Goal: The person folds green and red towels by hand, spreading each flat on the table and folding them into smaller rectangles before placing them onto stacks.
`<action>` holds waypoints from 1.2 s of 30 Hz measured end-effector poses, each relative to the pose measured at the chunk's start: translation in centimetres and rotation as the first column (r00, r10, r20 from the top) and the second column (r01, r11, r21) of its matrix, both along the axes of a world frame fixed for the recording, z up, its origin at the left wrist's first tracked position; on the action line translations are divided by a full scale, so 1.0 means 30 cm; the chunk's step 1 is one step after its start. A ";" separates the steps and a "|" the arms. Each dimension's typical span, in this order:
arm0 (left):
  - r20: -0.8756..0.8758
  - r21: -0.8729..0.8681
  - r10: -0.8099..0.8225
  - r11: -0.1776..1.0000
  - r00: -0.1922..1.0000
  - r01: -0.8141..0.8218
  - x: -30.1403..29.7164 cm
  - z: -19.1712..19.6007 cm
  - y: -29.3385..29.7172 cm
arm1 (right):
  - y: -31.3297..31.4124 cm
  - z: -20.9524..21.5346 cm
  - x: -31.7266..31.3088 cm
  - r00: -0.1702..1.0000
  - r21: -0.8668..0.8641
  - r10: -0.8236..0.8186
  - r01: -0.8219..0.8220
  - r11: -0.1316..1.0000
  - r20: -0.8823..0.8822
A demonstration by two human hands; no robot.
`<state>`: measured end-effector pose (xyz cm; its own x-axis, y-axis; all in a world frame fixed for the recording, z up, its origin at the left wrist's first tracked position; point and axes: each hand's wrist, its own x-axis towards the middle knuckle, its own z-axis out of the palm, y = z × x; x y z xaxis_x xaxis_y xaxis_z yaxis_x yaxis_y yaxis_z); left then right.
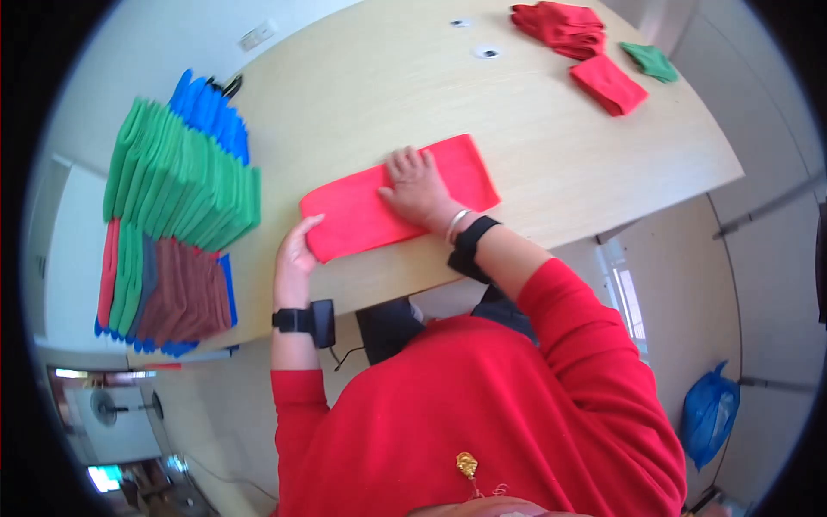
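A red cloth (362, 215), folded into a long flat strip, lies aslant on the table near its front edge. My right hand (416, 187) rests palm down on the middle of the strip, fingers stretched out. At the strip's left end, my left hand (299, 246) holds the edge, its thumb on top and its other fingers mostly hidden. Both wrists carry black straps.
Folded green cloths (177, 177), blue cloths (215, 121) and brown cloths (181, 293) are stacked along the left side of the table (345, 112). At the far right lie crumpled red cloths (564, 28), a folded red cloth (608, 85) and a small green cloth (650, 62). A blue bag (711, 414) sits lower right.
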<state>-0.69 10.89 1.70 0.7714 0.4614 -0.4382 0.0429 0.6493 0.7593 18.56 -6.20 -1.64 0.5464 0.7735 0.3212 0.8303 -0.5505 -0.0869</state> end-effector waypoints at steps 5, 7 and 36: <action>0.094 -0.012 -0.006 1.000 0.996 0.007 0.012 0.030 0.002 | -0.011 0.027 -0.039 0.994 0.024 0.066 -0.064 0.998 -0.083; 0.109 -0.035 -0.009 0.999 0.994 0.013 0.011 0.047 -0.002 | -0.004 0.025 -0.043 0.993 0.018 0.078 -0.076 0.997 -0.084; -0.203 0.618 -0.343 0.682 0.917 0.392 0.503 0.185 -0.307 | -0.345 0.051 -0.287 0.905 0.054 0.401 -0.398 0.916 -0.143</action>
<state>14.39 1.70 7.26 0.9204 0.3331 -0.2046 0.2381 -0.0627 0.9692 9.95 -16.55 -0.10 0.2359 0.9303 0.2810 0.9568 -0.1716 -0.2348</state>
